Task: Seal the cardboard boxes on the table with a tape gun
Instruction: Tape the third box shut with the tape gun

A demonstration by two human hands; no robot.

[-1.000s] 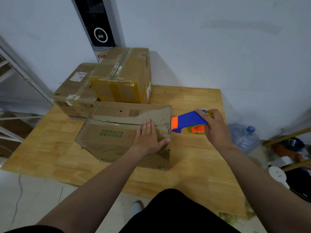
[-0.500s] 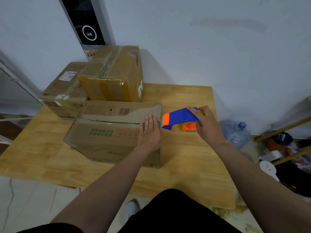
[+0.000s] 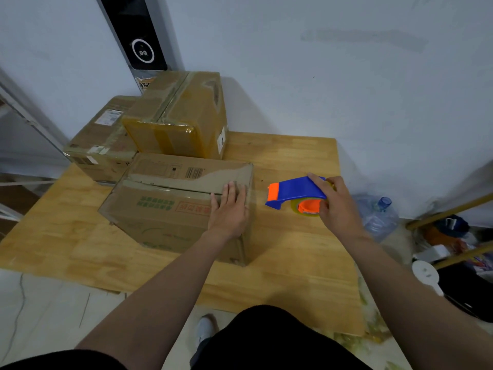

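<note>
Left hand (image 3: 230, 209) flat on box (image 3: 170, 204); right hand (image 3: 336, 202) grips tape gun (image 3: 294, 192), roll partly hidden.

Front box (image 3: 160, 228): barcode (image 3: 194, 172), green print (image 3: 156, 205), red framed stamp (image 3: 192, 208) (all upside down, characters unreadable).
Left rear box (image 3: 88, 148): white shipping label (image 3: 112, 117), illegible.
Taped box (image 3: 186, 113): white side sticker (image 3: 221, 141), illegible.
Wall panel (image 3: 128, 22): white ring sign (image 3: 143, 52), two dots inside.

Bare table (image 3: 288, 252) right of the near box (image 3: 165, 209) — stacked boxes (image 3: 176, 116) (behind) block.
</note>
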